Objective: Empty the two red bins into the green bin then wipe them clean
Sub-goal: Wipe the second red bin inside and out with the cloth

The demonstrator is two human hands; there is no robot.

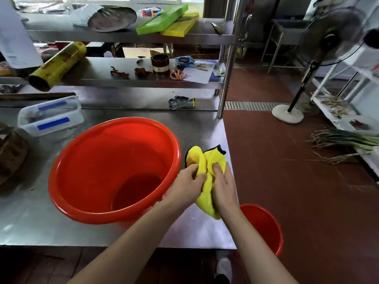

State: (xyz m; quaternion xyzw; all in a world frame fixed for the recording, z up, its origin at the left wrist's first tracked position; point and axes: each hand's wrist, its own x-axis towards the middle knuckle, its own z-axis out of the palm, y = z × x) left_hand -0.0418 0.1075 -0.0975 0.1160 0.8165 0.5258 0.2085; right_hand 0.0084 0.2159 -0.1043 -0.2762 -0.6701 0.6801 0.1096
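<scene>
A large red bin [98,160] stands empty on the steel table [30,222], its inside bare and glossy. Just right of its rim, both hands hold a yellow cloth [207,160] with a dark edge above the table's right end. My left hand [186,187] pinches the cloth's left fold. My right hand [223,189] grips the cloth's right side, fingers curled round it. A second red bin [264,226] sits on the floor below the table's right corner, partly hidden by my right forearm. No green bin is in view.
A clear plastic box [51,115] with blue tape lies at the table's back left. A glove [181,101] lies behind the bin. Shelves above carry a yellow roll [59,64], scissors [177,74] and green and yellow boards [164,19]. A standing fan [328,37] and spring onions [344,140] are at right.
</scene>
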